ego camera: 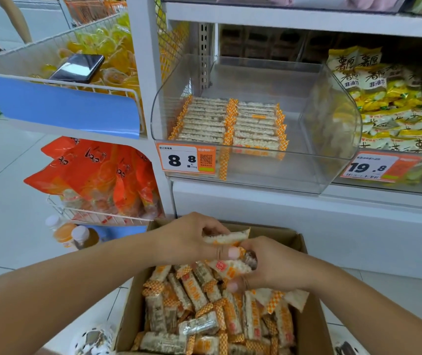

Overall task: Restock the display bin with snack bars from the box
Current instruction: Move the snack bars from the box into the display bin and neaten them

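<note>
Down low sits one brown cardboard box (pixel 310 326), open on top and piled with too many loose snack bars (pixel 197 298) to count. Up on the shelf (pixel 307 203) stands one clear display bin (pixel 333 139). It has two neat rows of bars (pixel 228 121) lying flat on its left side; its right side is bare. One price tag (pixel 187 158) on the front of the bin reads 8.8. Both hands meet over the back of the box. The left hand (pixel 187 239) has its fingers curled around one pale bar (pixel 226 237). The right hand (pixel 269 265) is curled too and grips a small bunch of bars (pixel 233 267); I cannot count them.
</note>
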